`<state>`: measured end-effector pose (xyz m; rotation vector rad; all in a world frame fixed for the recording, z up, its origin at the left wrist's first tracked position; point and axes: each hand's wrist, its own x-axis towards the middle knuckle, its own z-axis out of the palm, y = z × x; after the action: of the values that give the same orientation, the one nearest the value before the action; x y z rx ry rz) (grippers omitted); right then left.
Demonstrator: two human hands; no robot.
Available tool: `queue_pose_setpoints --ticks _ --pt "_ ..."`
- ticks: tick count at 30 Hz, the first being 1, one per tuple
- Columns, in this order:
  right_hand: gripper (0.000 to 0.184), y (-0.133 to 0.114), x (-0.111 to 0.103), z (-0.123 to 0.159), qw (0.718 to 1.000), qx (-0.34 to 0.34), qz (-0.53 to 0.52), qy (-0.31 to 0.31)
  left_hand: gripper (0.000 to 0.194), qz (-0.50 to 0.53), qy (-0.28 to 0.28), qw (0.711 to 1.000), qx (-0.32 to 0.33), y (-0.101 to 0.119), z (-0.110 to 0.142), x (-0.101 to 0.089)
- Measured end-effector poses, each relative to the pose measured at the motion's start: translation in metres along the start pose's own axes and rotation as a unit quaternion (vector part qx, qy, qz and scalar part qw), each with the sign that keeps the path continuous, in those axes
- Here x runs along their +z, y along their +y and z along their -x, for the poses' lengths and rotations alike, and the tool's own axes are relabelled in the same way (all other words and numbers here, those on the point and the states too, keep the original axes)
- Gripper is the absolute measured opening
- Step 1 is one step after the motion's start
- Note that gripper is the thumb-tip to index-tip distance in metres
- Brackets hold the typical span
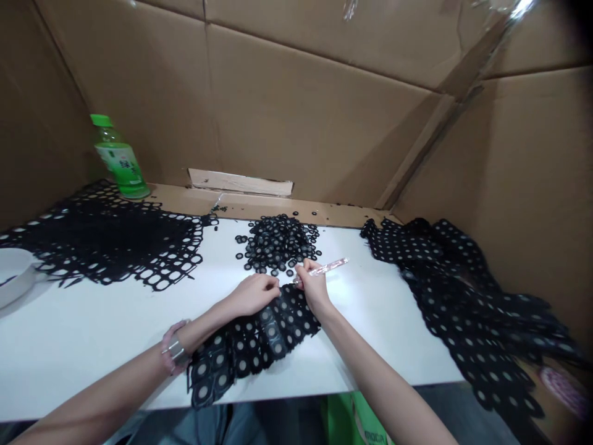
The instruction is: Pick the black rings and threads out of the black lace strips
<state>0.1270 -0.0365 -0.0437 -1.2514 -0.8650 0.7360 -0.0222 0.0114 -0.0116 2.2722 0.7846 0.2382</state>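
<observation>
A strip of black rubber-like sheet (252,346) with rows of pale round centres lies at the table's front edge. My left hand (256,293) is closed at its upper edge, fingertips pressed together on the sheet. A slim pen-shaped tool (331,266) with a clear pinkish barrel is gripped in my right hand (312,285), its lower end at the sheet's top edge. Just beyond both hands is a heap of small black rings (280,241), some scattered singly around it. My fingers hide what lies directly under them.
Black sheets of leftover mesh (176,253) spread over the left side, beside a white bowl (16,281). A green drink bottle (121,164) stands behind them. More dotted black sheets (445,290) overhang the right edge. Cardboard walls (324,111) enclose the white table (380,346).
</observation>
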Motion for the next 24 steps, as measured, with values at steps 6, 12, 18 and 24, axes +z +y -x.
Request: queue_pose_setpoints --ticks 6,12,18,24 --pt "0.033 -0.003 0.001 0.002 0.994 0.004 -0.093 0.049 0.035 -0.097 0.019 0.995 -0.025 0.010 -0.009 0.001" --pt "0.034 -0.002 0.000 0.001 0.990 0.001 -0.117 0.073 0.021 -0.036 0.016 0.999 -0.011 0.008 -0.002 0.002" --pt "0.032 -0.005 0.000 0.001 0.994 -0.002 -0.086 0.071 0.036 -0.092 0.049 0.994 -0.014 0.011 -0.009 0.010" --pt "0.025 0.000 -0.003 -0.002 0.999 -0.008 0.014 0.034 0.032 -0.070 0.060 0.996 0.017 0.003 -0.011 0.012"
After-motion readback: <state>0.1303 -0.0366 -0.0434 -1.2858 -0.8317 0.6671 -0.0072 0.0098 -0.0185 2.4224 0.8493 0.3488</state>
